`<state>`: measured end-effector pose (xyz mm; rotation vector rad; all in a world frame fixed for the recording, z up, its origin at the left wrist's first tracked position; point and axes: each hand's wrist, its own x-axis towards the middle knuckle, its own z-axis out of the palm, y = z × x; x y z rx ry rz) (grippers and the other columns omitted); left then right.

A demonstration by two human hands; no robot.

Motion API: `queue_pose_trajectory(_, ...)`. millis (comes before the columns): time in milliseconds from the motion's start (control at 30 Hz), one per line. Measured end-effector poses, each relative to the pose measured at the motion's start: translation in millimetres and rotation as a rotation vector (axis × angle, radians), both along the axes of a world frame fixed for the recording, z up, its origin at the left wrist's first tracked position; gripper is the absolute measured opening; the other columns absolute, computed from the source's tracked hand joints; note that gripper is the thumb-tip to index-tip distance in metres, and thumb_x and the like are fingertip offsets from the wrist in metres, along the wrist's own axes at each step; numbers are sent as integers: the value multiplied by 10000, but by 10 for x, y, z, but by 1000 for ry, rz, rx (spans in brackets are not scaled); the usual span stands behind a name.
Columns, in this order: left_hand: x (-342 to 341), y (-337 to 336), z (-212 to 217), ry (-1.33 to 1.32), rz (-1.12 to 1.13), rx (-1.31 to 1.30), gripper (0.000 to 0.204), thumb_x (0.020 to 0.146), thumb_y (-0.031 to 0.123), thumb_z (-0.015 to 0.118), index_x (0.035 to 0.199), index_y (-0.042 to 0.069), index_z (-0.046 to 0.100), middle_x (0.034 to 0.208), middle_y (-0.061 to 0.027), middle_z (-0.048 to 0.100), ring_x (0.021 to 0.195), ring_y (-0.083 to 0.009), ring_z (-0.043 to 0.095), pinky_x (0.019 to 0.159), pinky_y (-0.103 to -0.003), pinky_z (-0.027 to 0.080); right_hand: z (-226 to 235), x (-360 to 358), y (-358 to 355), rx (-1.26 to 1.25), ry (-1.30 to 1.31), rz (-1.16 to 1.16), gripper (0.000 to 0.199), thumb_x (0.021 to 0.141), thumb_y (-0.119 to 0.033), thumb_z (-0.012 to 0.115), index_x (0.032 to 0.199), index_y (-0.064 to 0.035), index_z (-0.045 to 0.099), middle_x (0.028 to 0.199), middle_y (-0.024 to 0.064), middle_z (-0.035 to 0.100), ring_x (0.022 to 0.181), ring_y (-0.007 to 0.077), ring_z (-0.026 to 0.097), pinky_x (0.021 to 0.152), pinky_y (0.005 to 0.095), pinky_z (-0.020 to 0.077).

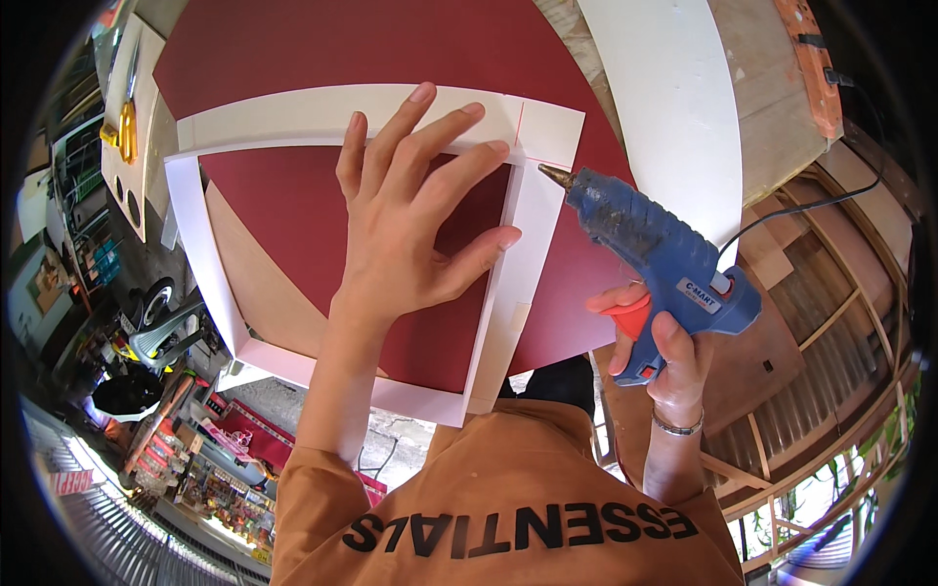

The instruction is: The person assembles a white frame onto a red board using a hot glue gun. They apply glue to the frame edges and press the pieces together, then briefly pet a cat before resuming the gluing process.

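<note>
A white square frame of flat foam strips (205, 244) lies on a dark red board (322, 49). My left hand (415, 210) is spread flat, its fingers pressing the frame's top strip and right strip near the top right corner, where thin red pencil lines cross. My right hand (664, 347) grips a blue hot glue gun (655, 254) with a red trigger. Its brass nozzle points left and hovers just beside the right strip, close to that corner.
A white curved panel (674, 88) lies to the right of the red board. A black cord runs from the glue gun over a wooden slatted surface (831, 322). A white board with holes and yellow-handled scissors (125, 127) sits at the left. Clutter lies below left.
</note>
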<state>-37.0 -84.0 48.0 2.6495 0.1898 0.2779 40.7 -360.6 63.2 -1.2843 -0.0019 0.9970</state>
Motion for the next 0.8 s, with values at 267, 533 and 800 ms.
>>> queue_pose_trajectory(267,-13,-44,-22,4,42,-31,510,809,501,756,1232,223,699,1373,-23,615,1419,-292,430,1219,-504,96,24,41,49,-56,24,13,505,991,-373,551,1138,107,608,1030,328,698,470,183,612,726,339,564)
queue_pose_trajectory(533,-28,-19,-24,-6,38,-5,569,790,532,770,1237,187,697,1367,-57,637,1416,-328,449,1222,-503,100,-54,25,-6,44,83,-24,456,973,-184,562,1289,137,493,1019,281,710,516,189,655,479,262,541)
queue_pose_trajectory(800,-38,-34,-30,6,60,-45,537,816,560,732,1248,242,702,1383,-13,613,1428,-289,419,1219,-514,77,17,17,79,-79,16,-4,514,986,-435,563,1108,62,609,968,309,703,439,169,596,506,264,492)
